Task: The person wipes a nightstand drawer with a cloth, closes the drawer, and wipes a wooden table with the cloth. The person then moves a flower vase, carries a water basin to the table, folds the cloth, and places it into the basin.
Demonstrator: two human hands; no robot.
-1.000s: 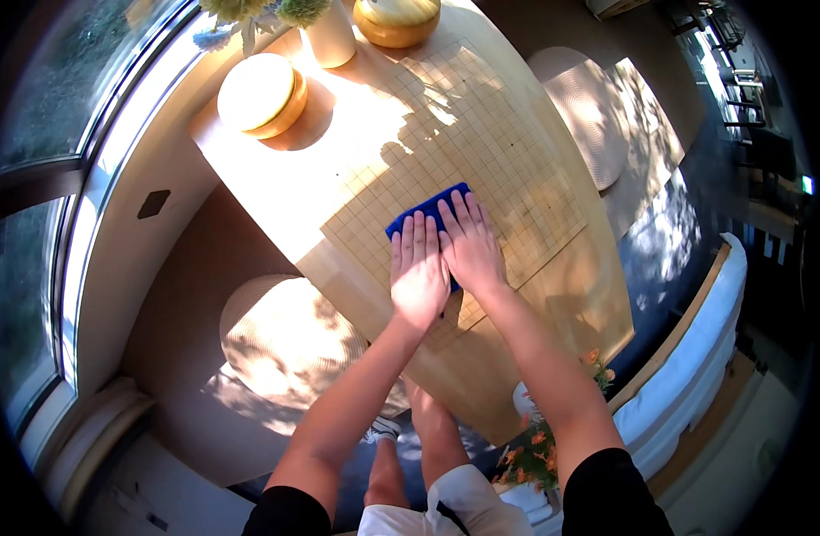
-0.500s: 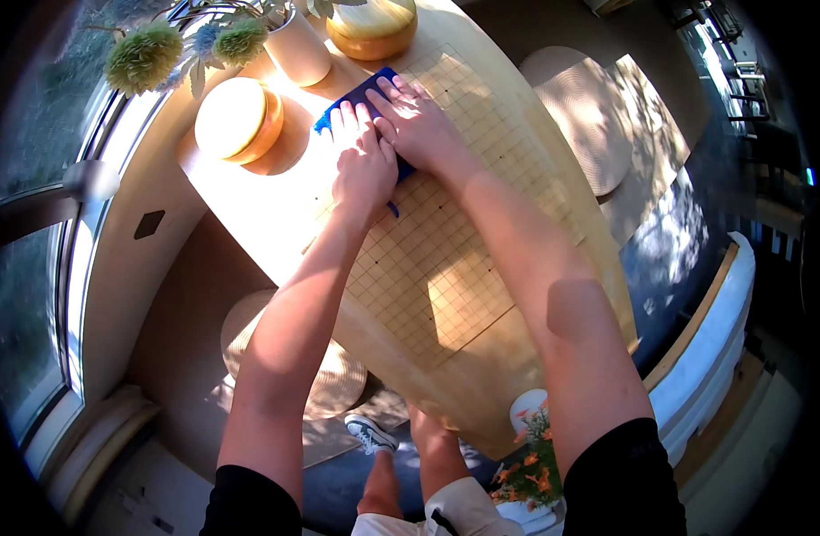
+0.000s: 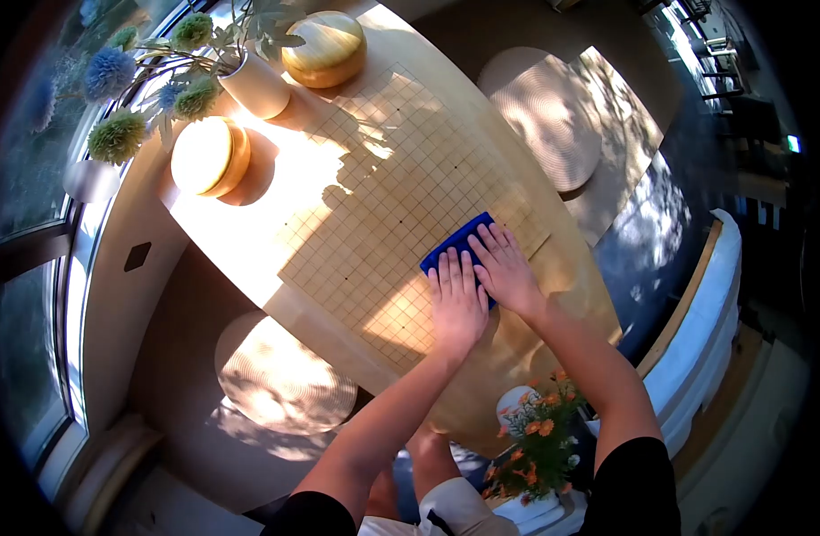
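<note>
Sunlit table (image 3: 573, 281) | blue cloth (image 3: 462, 241) beneath both hands (image 3: 458, 309), far edge exposed | palms-down, outstretched flat

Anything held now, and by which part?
No visible grip: the blue cloth lies under the left hand and right hand, both flat on its upper face.

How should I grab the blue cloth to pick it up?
I'd pinch the cloth by its far edge, coming from the far side of the board. That edge sticks out past the left hand and right hand, which cover much of the rest. It lies flat, so a pinch should probably work better than a wide grab.
</note>
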